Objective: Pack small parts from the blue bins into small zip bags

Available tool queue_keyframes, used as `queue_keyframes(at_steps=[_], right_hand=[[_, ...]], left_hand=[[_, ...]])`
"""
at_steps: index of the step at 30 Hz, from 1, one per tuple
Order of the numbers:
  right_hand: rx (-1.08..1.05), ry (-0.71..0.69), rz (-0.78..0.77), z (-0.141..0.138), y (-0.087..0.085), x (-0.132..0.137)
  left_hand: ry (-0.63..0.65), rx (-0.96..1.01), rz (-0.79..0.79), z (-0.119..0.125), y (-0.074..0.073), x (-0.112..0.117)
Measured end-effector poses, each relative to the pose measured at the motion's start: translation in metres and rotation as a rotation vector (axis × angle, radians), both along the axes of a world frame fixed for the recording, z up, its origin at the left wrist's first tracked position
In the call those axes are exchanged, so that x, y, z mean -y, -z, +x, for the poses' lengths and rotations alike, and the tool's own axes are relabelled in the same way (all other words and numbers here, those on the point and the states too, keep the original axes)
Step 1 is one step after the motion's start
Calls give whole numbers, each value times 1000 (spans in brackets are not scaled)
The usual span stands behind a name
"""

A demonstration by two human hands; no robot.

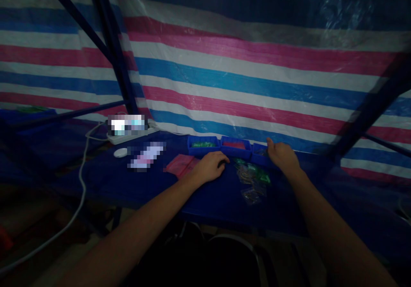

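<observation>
A loose heap of small clear plastic bags (252, 182) lies on the table (218, 203), with green-tinted pieces and thin wire-like contents showing through the nearest ones, though the dim light hides the details. The heap sits between the two hands, just in front of a row of three blue plastic bins. The right hand (282, 156) hovers close beside the rightmost bin (261, 155), its fingers (272, 146) loosely spread and gripping nothing, with the thumb raised. That bin holds something dark that is too dim to make out. The left hand (210, 167) rests low on the table in front of the middle bin (235, 147), which holds red pieces. Its fingers (223, 160) curve downward, and a small dark shape shows at their tips, but I cannot tell whether they grip it. The left bin (203, 146) holds green pieces. A flat pink bag (180, 165) lies just beside the left hand. Farther left are a small white disc (120, 152), a pixelated flat item (146, 156) and a white power strip (131, 138) with a white cable (84, 180) trailing off the table. Behind everything hangs a striped pink, white and blue tarp (257, 77) on a dark blue frame (112, 43).
</observation>
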State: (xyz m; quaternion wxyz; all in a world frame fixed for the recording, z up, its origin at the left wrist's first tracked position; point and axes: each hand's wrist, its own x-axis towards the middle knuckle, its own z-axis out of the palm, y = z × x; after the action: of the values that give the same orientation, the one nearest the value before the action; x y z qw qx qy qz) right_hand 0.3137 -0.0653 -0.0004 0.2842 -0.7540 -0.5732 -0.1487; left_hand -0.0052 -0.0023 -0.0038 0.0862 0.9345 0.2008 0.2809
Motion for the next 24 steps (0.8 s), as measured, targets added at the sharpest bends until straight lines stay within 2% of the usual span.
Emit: queue_keyframes(at_steps=[3, 6, 8, 10, 13, 17, 20, 24], right_hand=[[-9, 161, -30, -3, -11, 6], [-46, 143, 113, -11, -26, 13], [-137, 3, 258, -19, -34, 16], [-359, -212, 336, -30, -37, 16], [-759, -526, 242, -53, -30, 13], [-996, -820, 40, -87, -13, 9], [-1017, -923, -49, -105, -8, 9], [-936, -926, 20, -113, -15, 12]], left_hand=[[2, -13, -2, 0, -1, 0], [2, 1, 2, 0, -2, 3], [-2, 34, -1, 0, -4, 5], [-15, 84, -14, 0, -8, 9], [-24, 212, -107, 1, -13, 14], [50, 352, -344, 3, -15, 16], [12, 380, -369, 1, -16, 12], [-168, 398, -185, -12, -26, 0]])
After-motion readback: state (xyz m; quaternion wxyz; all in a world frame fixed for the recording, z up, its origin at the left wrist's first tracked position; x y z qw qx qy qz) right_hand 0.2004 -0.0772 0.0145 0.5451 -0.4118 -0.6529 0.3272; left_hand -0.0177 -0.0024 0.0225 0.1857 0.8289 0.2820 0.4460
